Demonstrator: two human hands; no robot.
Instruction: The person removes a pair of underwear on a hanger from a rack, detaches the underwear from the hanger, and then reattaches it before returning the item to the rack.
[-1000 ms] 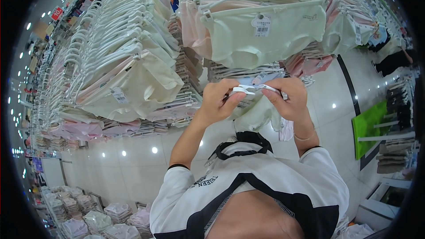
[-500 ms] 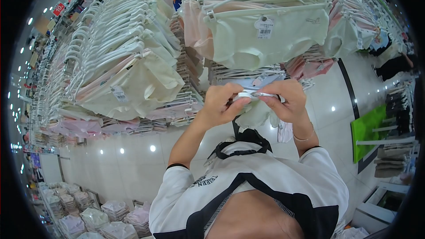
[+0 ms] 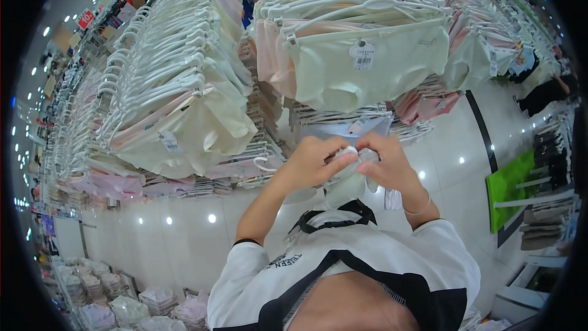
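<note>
Both hands are close together in front of my chest. My left hand (image 3: 316, 160) pinches a white hanger, whose hook (image 3: 264, 163) sticks out to the left of it. My right hand (image 3: 386, 158) has its thumb and fingers pressed on the pale cloth of a garment (image 3: 344, 190), which hangs below the hands. The fingers hide most of the hanger and the place where the cloth meets it. Just beyond the hands hangs a pale green pair of underwear (image 3: 373, 64) with a white barcode tag (image 3: 362, 56).
Dense rows of underwear on white hangers (image 3: 165, 95) fill the left and front. Stacks of folded garments (image 3: 128, 309) lie at the lower left. A green panel (image 3: 508, 190) stands at the right. Part of another person (image 3: 542, 95) shows at the far right.
My hands have moved slightly down. The hanger has turned, so its hook now shows to the left of my left hand. My right fingers have shifted onto the cloth.
</note>
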